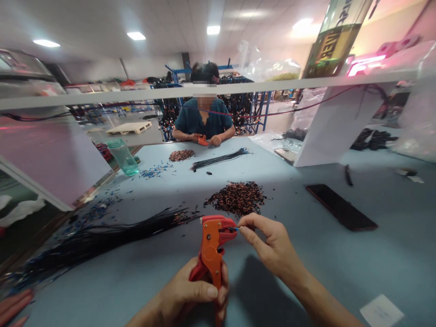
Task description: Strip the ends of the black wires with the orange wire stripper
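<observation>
Upright in my left hand (pixel 190 288) is a red and orange wire stripper (pixel 211 250), its handles wrapped by my fingers. My right hand (pixel 272 243) pinches a thin blue-tipped wire (pixel 235 229) at the tool's jaws, on their right side. Just behind the tool lies a heap of small black and copper-coloured pieces (pixel 238 198). A long bundle of black wires (pixel 112 240) stretches across the table to the left, with copper-coloured ends near the tool.
Across the table (pixel 163 277) a person (pixel 203 118) holds an orange tool. Between us lie a smaller wire bundle (pixel 220 159) and a copper-coloured heap (pixel 181 155). A phone (pixel 340 206) lies right, a green bottle (pixel 123 157) stands left. Another person's fingers (pixel 15 309) show lower left.
</observation>
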The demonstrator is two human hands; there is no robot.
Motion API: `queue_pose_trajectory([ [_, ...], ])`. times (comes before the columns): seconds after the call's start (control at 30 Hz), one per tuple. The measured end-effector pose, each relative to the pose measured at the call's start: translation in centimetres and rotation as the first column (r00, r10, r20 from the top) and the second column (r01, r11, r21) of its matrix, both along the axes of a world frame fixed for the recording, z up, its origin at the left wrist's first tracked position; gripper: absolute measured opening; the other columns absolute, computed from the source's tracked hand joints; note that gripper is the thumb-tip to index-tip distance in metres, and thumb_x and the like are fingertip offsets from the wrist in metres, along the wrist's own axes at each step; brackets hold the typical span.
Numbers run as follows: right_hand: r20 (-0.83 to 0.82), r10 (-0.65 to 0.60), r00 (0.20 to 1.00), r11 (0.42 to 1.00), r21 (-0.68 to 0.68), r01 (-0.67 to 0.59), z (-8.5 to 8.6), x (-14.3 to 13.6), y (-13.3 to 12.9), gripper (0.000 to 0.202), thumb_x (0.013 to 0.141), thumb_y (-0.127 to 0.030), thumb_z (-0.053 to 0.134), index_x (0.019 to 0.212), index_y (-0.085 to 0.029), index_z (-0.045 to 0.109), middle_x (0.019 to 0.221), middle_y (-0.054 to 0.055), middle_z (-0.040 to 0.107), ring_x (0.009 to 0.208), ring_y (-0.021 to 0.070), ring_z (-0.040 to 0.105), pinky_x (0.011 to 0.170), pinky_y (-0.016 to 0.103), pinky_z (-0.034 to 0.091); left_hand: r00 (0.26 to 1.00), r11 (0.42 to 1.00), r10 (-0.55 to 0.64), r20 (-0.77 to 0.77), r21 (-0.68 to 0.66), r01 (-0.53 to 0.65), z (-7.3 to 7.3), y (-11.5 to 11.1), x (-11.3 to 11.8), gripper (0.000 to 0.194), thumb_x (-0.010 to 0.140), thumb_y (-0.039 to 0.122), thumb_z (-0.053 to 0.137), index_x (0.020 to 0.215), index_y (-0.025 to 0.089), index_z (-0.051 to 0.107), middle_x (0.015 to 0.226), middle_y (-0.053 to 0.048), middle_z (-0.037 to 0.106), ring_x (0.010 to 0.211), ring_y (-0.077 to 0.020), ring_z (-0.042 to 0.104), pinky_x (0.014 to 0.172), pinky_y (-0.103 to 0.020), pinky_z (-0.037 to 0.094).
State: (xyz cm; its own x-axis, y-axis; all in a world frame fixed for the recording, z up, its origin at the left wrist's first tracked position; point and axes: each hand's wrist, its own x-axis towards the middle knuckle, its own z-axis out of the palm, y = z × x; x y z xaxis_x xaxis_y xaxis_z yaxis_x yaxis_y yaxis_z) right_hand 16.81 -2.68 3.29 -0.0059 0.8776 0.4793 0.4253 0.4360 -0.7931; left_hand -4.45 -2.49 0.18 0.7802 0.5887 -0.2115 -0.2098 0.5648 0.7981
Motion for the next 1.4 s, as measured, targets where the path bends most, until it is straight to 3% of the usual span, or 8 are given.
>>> queue_pose_trajectory([
  [0.77,-0.022,0.065,0.998,0.997,0.031,-0.065,0.15,0.15,0.16,0.014,0.090,-0.019,0.054,0.080,-0.021,0.064,0.072,0.000,0.064,0.065,0.0142,0.058,0.062,0.024,0.045,1.000,1.000,-0.024,-0.013,-0.006,0.024,0.07,-0.10,-0.07,0.034,0.066,0.033,0.080,0.087,0.012,0.063,0.068,-0.004,0.062,0.056,-0.0162,0.062,0.057,-0.029,0.050],
  [1.4,0.001,0.044,0.999,0.999,-0.003,-0.044,-0.19,0.04,0.24,0.014,0.090,-0.020,0.055,0.080,-0.020,0.064,0.072,0.000,0.065,0.065,0.0133,0.058,0.062,0.022,0.044,0.999,1.000,0.004,-0.053,-0.004,-0.005,-0.61,-0.35,0.38,0.035,0.069,0.038,0.079,0.074,0.016,0.052,0.054,0.002,0.056,0.042,-0.0115,0.055,0.048,-0.026,0.049],
])
